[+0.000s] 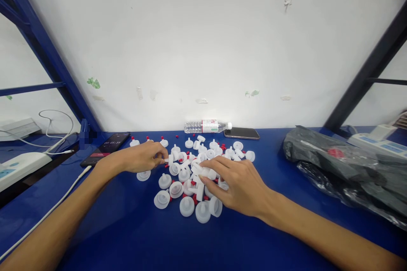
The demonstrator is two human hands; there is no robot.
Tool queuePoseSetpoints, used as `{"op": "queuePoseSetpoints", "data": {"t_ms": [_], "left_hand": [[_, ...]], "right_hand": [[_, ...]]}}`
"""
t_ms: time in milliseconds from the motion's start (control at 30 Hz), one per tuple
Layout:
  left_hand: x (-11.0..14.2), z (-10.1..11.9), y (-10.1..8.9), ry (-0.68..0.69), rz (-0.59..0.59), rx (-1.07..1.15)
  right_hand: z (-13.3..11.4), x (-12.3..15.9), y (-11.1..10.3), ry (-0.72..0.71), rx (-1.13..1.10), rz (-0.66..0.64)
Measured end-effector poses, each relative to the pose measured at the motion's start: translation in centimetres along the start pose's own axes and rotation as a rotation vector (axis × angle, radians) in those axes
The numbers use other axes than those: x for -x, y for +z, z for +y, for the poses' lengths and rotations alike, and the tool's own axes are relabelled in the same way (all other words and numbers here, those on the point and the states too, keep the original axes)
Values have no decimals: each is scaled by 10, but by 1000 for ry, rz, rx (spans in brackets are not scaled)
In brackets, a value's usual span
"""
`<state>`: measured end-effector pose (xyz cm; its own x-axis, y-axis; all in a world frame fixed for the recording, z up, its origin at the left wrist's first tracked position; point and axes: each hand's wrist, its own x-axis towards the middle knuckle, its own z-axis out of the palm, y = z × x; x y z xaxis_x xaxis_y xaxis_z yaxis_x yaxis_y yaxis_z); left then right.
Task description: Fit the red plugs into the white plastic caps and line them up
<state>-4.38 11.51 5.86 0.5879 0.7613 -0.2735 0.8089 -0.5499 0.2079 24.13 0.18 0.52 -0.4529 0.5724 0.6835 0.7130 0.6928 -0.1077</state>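
Observation:
A pile of white plastic nozzle caps with small red tip caps mixed in lies in front of me. At the pile's left edge my left hand is closed, thumb and forefinger pinching the narrow end of a white nozzle cap. My right hand reaches over the pile from the right. Its thumb and fingers are around another white nozzle cap, and they hide some pieces underneath. Beyond my left hand stand three nozzle caps with red tips on, one of them a red-tipped cap.
A clear water bottle lies along the wall beside a dark phone. Left is a phone showing a timer, with a white cable. A grey plastic bag sits right. Power strips lie beyond the blue frame.

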Motion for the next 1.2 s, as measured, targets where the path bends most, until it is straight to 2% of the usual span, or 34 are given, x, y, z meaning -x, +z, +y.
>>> {"op": "queuePoseSetpoints", "data": {"t_ms": [333, 767, 1200], "left_hand": [[1, 5, 0, 31, 5, -52], [-10, -1, 8, -94, 25, -111], [-8, -2, 10, -13, 53, -98]], "right_hand": [[0, 1, 0, 1, 4, 0], [0, -1, 0, -11, -9, 9], [0, 0, -1, -6, 0, -3]]}}
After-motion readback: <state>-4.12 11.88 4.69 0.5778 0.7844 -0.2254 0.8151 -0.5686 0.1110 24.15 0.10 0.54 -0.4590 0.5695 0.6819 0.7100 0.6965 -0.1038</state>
